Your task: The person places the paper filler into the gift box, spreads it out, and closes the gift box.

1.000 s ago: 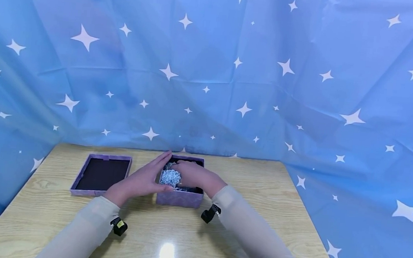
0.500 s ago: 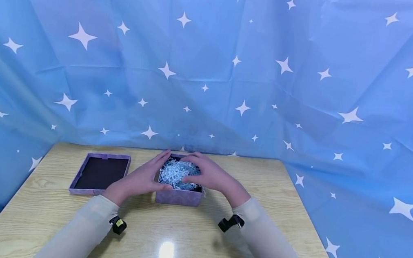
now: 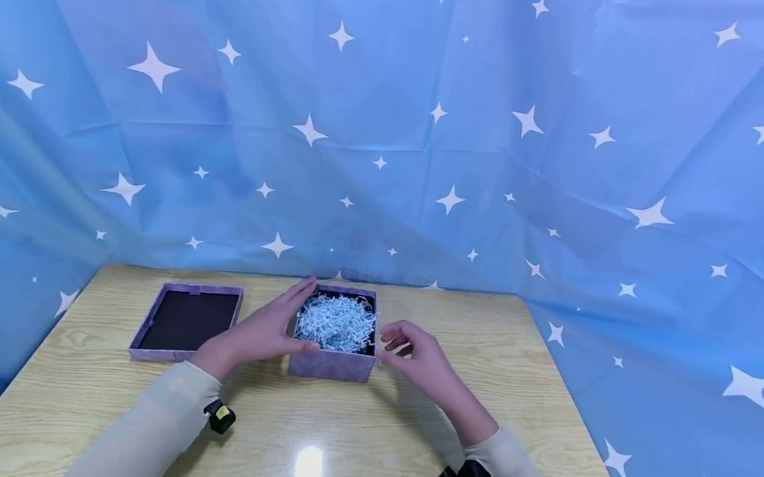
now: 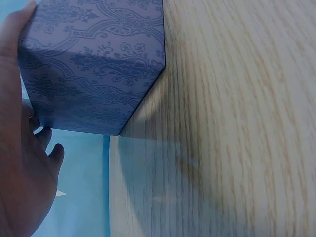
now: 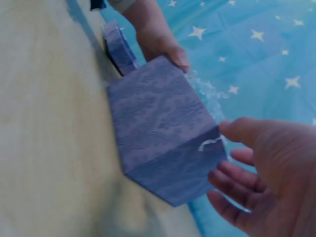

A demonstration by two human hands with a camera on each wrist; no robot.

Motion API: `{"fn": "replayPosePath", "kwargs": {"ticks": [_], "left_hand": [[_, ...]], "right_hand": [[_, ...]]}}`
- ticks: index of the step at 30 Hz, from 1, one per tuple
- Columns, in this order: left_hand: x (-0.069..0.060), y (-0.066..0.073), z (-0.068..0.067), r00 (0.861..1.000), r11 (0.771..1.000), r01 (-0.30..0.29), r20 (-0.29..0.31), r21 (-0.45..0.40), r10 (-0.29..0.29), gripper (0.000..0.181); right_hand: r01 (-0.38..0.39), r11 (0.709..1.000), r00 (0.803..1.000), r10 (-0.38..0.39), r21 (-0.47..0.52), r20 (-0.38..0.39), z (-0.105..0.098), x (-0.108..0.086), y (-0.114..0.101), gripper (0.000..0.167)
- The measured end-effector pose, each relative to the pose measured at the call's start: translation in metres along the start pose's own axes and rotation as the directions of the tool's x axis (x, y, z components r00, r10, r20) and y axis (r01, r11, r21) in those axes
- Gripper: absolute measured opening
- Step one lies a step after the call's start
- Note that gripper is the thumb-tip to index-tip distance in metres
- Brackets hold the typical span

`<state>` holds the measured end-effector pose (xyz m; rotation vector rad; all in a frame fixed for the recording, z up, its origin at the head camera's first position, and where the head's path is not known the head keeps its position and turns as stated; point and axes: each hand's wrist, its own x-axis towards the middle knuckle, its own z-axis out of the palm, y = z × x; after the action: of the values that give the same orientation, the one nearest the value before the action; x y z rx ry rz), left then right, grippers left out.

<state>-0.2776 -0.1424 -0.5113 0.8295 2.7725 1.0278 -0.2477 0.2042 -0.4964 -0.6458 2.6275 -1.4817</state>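
A lavender patterned gift box point(image 3: 331, 366) stands uncovered on the table, filled with pale blue shredded paper point(image 3: 336, 323). My left hand point(image 3: 265, 332) holds the box at its left side, thumb at the front rim and fingers reaching toward the back corner. Just beyond the right wall is my right hand point(image 3: 422, 359), its fingers loosely bent. The right wrist view puts that thumb by the box's upper edge, near a loose paper strand point(image 5: 209, 143) hanging over the side. No grip on the strand shows.
Left of the box lies its lid point(image 3: 189, 322), inner black side up, with a lavender rim. Both rest on a wood-grain table point(image 3: 311, 422). A blue curtain with white stars point(image 3: 392, 118) closes off the back and sides.
My right hand has come out of the box and moved right, to the outside of the right wall. The shredded paper is now uncovered to view. My left hand has stayed in place.
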Motion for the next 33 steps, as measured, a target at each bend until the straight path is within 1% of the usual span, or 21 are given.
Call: {"fn": "replayPosePath", "kwargs": {"ticks": [4,7,12,16,20,27,33], "left_hand": [[0.000,0.000,-0.001,1.000,1.000,0.002,-0.001,-0.005,-0.002,0.127],[-0.001,0.001,-0.001,1.000,1.000,0.004,0.000,-0.009,-0.004,0.127],[-0.001,0.000,0.000,1.000,1.000,0.003,0.005,-0.009,-0.003,0.127],[-0.001,0.000,0.000,1.000,1.000,0.001,0.005,-0.010,-0.001,0.127],[-0.001,0.000,0.000,1.000,1.000,0.000,0.003,-0.007,0.000,0.127],[0.000,0.000,0.002,1.000,1.000,-0.002,0.003,-0.006,0.002,0.127],[0.001,0.001,0.001,1.000,0.999,0.002,0.004,-0.032,-0.002,0.128]], "right_hand": [[0.023,0.999,1.000,-0.022,0.048,-0.010,0.006,-0.007,0.003,0.025],[0.046,0.997,0.999,-0.045,0.054,-0.019,0.011,-0.008,0.004,0.021],[0.052,0.997,0.998,-0.049,0.049,-0.050,0.015,-0.009,0.004,0.014],[0.035,0.999,0.997,-0.033,0.038,-0.065,0.016,-0.010,0.002,0.016],[0.025,0.999,0.998,-0.023,0.038,-0.062,0.012,-0.008,-0.004,0.016],[0.090,0.995,0.995,-0.088,0.035,-0.047,0.009,0.008,-0.020,0.012],[0.140,0.990,0.990,-0.141,0.012,0.023,0.018,0.031,-0.036,0.010]]}}
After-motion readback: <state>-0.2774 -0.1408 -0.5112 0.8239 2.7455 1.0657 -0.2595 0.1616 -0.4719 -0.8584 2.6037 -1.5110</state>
